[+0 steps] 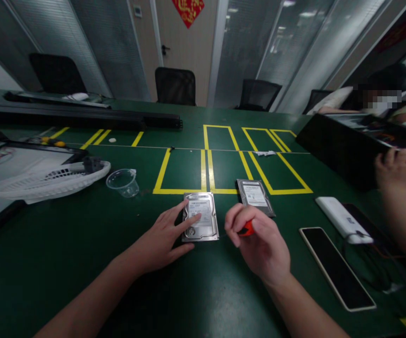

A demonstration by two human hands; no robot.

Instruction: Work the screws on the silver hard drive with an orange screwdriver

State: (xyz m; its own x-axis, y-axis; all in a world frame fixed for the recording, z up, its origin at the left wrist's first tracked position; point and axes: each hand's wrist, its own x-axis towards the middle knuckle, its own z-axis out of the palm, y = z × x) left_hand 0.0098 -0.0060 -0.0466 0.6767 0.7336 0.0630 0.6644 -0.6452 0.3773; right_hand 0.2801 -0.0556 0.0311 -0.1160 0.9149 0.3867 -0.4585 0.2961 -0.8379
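A silver hard drive (207, 217) lies label up on the green table. Fingers spread, my left hand (169, 232) rests on its left side and top, with the thumb along the near edge. My right hand (259, 244) is closed round the orange-red handle of a screwdriver (247, 228). Its thin shaft points left toward the drive's near right corner; I cannot tell whether the tip touches. Just beyond my right hand lies a second hard drive (255, 193), dark-edged with a white label.
A clear plastic cup (123, 183) and a white plastic basket (53, 180) stand at left. On the right lie a phone (337, 267) and a white power bank (343, 219) with a cable. Another person's hand (402, 169) touches a black case (343, 152). Yellow tape (180, 191) marks the table.
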